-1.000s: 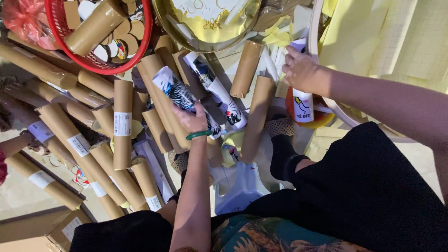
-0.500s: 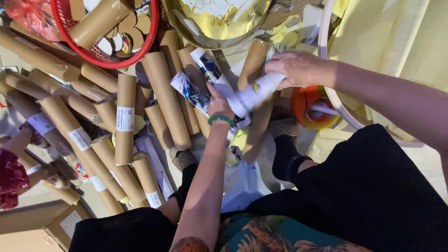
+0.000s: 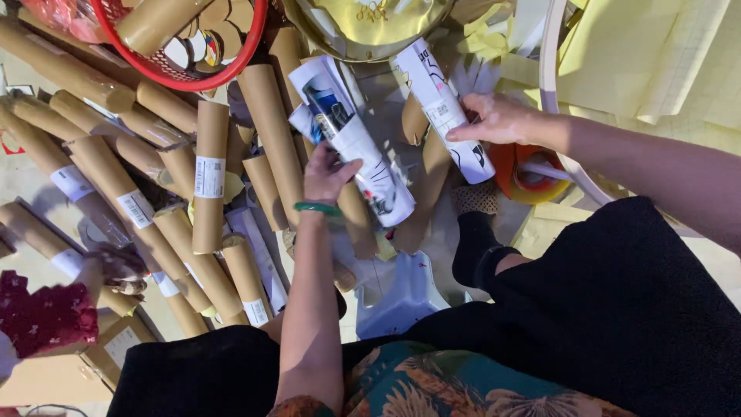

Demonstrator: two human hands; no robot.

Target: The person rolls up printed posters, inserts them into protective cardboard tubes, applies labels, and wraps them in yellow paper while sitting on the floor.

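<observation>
Seen from above, a person's left hand [image 3: 328, 171] is curling its fingers around the middle of a white rolled paper poster with dark printed artwork [image 3: 351, 143], lying slantwise over brown cardboard mailing tubes [image 3: 210, 174]. The right hand [image 3: 500, 120] is closing thumb and fingers around a second white rolled poster with black line drawings [image 3: 448, 112], just beside a roll of orange tape [image 3: 525, 174]. Both rolls look light, springy and easily creased; gripping mid-length, gently, seems safest.
</observation>
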